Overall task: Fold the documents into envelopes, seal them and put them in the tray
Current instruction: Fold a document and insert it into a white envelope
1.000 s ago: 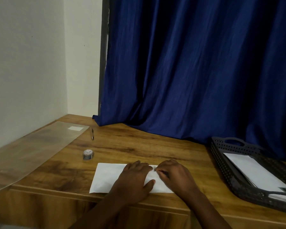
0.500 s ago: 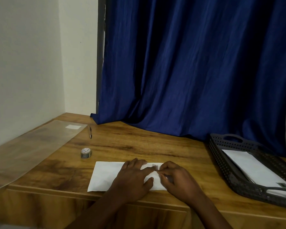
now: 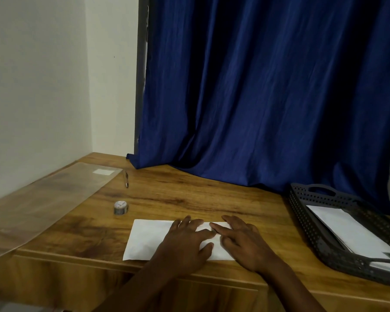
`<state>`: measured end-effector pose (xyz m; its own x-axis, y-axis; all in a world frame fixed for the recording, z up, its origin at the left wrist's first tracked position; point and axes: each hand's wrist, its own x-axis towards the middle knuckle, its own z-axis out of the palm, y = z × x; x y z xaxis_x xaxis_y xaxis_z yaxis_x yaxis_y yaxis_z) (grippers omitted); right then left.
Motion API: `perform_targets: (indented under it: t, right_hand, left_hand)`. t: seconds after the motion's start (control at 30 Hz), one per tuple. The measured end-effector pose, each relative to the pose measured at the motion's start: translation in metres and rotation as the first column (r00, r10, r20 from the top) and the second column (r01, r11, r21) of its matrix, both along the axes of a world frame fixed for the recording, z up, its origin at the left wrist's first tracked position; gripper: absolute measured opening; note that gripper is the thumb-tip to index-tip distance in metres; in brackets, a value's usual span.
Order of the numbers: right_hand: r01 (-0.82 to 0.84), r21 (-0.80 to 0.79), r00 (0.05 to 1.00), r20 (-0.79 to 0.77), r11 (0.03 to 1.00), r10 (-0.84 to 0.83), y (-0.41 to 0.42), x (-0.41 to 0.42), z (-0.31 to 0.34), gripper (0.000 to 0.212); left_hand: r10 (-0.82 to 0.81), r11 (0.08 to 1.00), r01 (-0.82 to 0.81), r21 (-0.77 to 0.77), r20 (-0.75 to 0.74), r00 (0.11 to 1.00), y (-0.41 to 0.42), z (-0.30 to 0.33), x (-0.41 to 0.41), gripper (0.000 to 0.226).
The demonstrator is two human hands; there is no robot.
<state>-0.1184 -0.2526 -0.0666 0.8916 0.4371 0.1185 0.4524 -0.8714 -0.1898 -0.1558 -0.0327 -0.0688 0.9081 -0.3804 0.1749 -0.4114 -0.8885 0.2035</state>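
Observation:
A white envelope point(image 3: 149, 239) lies flat near the front edge of the wooden desk point(image 3: 200, 199). My left hand point(image 3: 185, 244) rests flat on its middle, fingers spread. My right hand point(image 3: 243, 242) lies on the envelope's right part, its fingers stretched left toward the left hand's fingertips. Both hands press down on the paper and hide its right half. At the right stands a dark perforated tray point(image 3: 302, 212) holding white envelopes point(image 3: 347, 230).
A small roll of tape point(image 3: 121, 207) stands left of the envelope, and a pen point(image 3: 126, 179) lies farther back. A clear plastic sheet point(image 3: 43, 199) covers the desk's left side. A blue curtain point(image 3: 268, 97) hangs behind the desk.
My right hand's fingers have straightened from a curled pinch at the envelope's top edge and now lie flat. The left hand has stayed on the envelope.

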Motion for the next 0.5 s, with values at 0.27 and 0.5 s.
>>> perform_targets:
  t: [0.27, 0.5]
  right_hand:
    - [0.061, -0.01, 0.998, 0.025, 0.998, -0.061, 0.0024, -0.0007, -0.003, 0.06]
    - [0.031, 0.026, 0.999, 0.026, 0.999, -0.031, 0.0007, -0.0021, -0.0053, 0.053]
  left_hand:
    - [0.004, 1.0, -0.004, -0.004, -0.002, 1.0, 0.0002, 0.001, -0.0019, 0.051]
    - [0.014, 1.0, -0.014, 0.006, 0.002, 1.0, -0.0007, 0.0008, -0.0013, 0.054]
